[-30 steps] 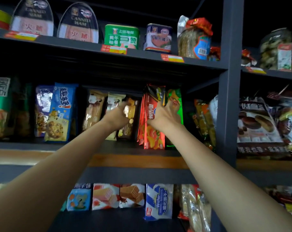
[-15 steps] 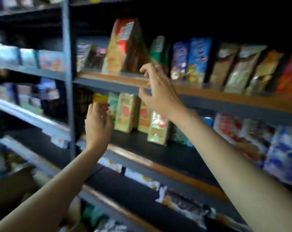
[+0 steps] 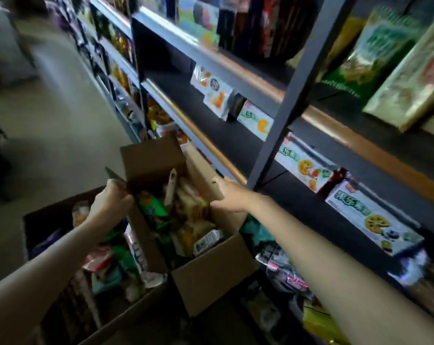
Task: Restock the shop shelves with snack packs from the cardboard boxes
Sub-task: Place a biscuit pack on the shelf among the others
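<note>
Down at six o'clock, beside the shelves point(image 3: 235, 70), I see the open cardboard box point(image 3: 206, 275) crammed with snack packs point(image 3: 186, 210). My left hand point(image 3: 111, 202) is clenched on the box's nine o'clock flap, while my right hand point(image 3: 229, 195) rests spread flat on its three o'clock flap (grasping nothing). A second box point(image 3: 116, 317) of packs sits touching it at eight o'clock.

Dark shelves point(image 3: 238, 135) — snack packs point(image 3: 254, 119) lying flat; floor point(image 3: 61, 125) — open cardboard boxes point(image 3: 211, 275) of snacks
</note>
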`<state>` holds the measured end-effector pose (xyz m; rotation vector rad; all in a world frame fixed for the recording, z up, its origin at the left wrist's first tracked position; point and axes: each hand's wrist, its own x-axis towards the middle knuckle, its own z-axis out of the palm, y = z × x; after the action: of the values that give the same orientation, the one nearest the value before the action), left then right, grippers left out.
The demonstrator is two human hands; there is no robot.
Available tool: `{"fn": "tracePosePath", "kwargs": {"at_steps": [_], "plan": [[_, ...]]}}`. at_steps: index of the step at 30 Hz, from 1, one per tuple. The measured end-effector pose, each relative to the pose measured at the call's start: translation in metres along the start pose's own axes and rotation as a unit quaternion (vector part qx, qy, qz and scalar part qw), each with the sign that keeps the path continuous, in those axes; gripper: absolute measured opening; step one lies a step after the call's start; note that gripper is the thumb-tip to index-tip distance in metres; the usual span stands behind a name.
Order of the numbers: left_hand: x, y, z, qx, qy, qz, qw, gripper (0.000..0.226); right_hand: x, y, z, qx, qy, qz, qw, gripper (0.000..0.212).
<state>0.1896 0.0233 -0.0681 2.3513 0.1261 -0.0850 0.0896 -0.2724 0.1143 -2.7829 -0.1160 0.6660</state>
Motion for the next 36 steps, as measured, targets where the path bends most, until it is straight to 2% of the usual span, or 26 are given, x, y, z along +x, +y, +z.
{"fn": "tracePosePath", "kwargs": {"at_steps": [1, 3, 6, 11, 17, 20, 23, 25, 28, 31, 36], "plan": [[-0.001, 0.006, -0.01, -0.004, 0.019, -0.011, 1.0, 0.032, 0.029, 0.005, 0.012, 0.009, -0.015, 0.006, 1.0, 0.064], [-0.028, 0.058, -0.034, 0.009, 0.011, -0.025, 1.0, 0.032, 0.083, 0.014, 0.034, 0.025, -0.025, 0.016, 0.999, 0.062], [-0.005, 0.079, -0.029, 0.026, -0.001, -0.071, 0.997, 0.031, 0.156, 0.024, 0.068, 0.04, -0.035, 0.043, 0.998, 0.063], [0.06, 0.062, 0.009, 0.053, -0.065, -0.092, 0.992, 0.033, 0.254, 0.034, 0.111, 0.051, -0.051, 0.095, 0.993, 0.068], [0.087, 0.023, 0.043, 0.055, -0.184, -0.113, 0.975, 0.027, 0.33, 0.045, 0.166, 0.088, -0.037, 0.168, 0.981, 0.075], [0.089, 0.009, 0.052, 0.044, -0.181, -0.116, 0.976, 0.028, 0.344, 0.047, 0.192, 0.091, -0.044, 0.184, 0.978, 0.072], [0.092, 0.003, 0.056, 0.035, -0.178, -0.12, 0.976, 0.028, 0.351, 0.047, 0.202, 0.04, 0.014, 0.191, 0.981, 0.058], [0.095, 0.002, 0.058, 0.02, -0.165, -0.125, 0.978, 0.027, 0.353, 0.048, 0.198, 0.042, 0.035, 0.185, 0.981, 0.057], [0.096, 0.006, 0.061, 0.005, -0.164, -0.135, 0.977, 0.029, 0.346, 0.047, 0.175, 0.066, 0.025, 0.183, 0.981, 0.067], [0.096, 0.024, 0.061, -0.018, -0.167, -0.133, 0.977, 0.032, 0.328, 0.04, 0.14, 0.11, 0.037, 0.193, 0.974, 0.061], [0.083, 0.061, 0.053, -0.089, -0.195, -0.204, 0.955, 0.039, 0.252, 0.017, 0.06, 0.117, 0.076, 0.154, 0.978, 0.067]]}}
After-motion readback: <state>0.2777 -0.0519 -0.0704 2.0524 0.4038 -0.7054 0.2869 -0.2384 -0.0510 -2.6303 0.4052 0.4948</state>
